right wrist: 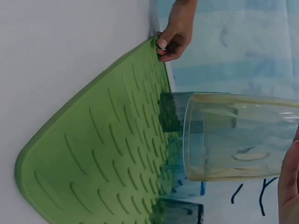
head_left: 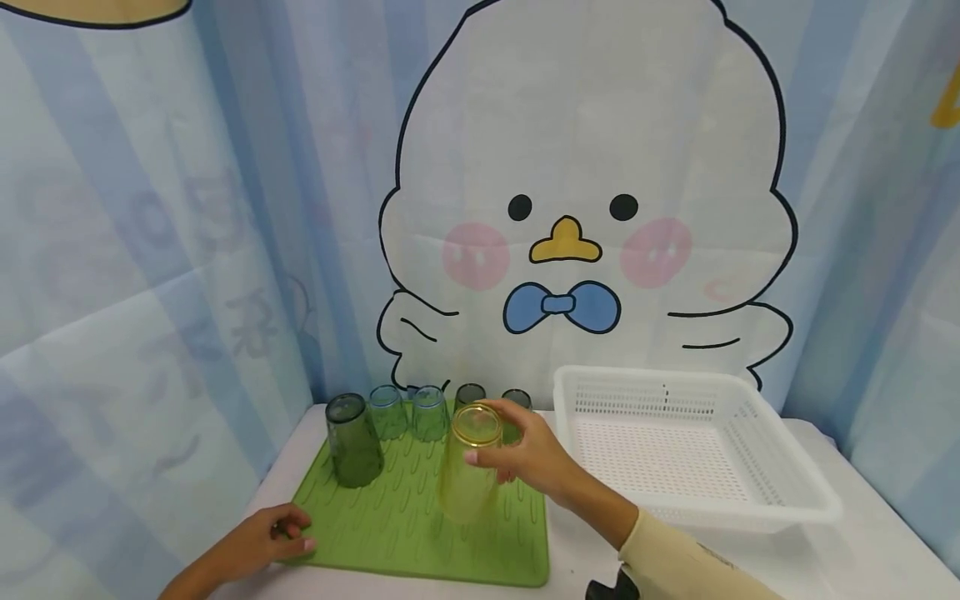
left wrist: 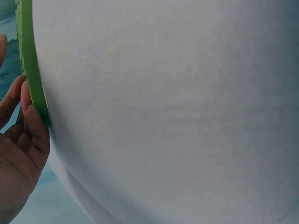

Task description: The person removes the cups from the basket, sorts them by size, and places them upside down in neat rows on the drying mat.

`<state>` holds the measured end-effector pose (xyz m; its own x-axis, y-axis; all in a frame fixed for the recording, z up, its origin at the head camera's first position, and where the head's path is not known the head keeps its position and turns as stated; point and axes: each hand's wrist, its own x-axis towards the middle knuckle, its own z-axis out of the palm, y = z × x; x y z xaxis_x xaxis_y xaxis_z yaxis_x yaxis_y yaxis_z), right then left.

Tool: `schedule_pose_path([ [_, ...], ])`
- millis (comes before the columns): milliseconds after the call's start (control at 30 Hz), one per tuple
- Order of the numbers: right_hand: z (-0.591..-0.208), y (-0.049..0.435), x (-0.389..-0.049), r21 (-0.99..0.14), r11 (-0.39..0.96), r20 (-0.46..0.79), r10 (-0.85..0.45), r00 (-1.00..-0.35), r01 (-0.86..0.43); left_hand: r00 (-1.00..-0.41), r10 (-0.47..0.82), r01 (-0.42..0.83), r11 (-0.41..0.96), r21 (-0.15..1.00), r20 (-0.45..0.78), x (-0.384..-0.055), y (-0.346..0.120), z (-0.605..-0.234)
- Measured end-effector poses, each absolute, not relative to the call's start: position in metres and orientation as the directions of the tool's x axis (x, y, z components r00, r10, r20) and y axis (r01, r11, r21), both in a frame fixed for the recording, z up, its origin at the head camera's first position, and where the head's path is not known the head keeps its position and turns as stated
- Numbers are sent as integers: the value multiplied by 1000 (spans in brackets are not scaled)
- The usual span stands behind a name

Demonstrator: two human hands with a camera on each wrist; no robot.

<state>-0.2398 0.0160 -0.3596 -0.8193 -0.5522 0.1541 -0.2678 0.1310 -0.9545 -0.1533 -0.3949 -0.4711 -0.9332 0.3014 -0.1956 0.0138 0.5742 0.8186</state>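
My right hand (head_left: 538, 450) grips a clear yellow drinking glass (head_left: 468, 487) near its base, mouth down, above the green drying mat (head_left: 390, 537). In the right wrist view the wide rim of the yellow glass (right wrist: 191, 135) faces the ridged mat (right wrist: 103, 154), with a gap between them. My left hand (head_left: 258, 543) pinches the mat's near left corner; the left wrist view shows fingertips against its green edge (left wrist: 32, 60). A tall dark green glass (head_left: 354, 450) stands on the mat's left side. Two blue glasses (head_left: 430, 414) stand behind.
Two grey glasses stand at the mat's back right, one (head_left: 470, 393) behind the yellow glass and another (head_left: 517, 400) partly hidden by my right hand. A white perforated basket (head_left: 795, 492) sits right of the mat on the white table (head_left: 877, 533). A printed curtain (head_left: 585, 150) hangs behind.
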Motion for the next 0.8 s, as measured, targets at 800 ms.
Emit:
schedule_pose_path([
  [800,-400,-49,-303,-971,149,84,-518,-851,-187,-974,189,26,645,764,-126,-155,-390,-480],
])
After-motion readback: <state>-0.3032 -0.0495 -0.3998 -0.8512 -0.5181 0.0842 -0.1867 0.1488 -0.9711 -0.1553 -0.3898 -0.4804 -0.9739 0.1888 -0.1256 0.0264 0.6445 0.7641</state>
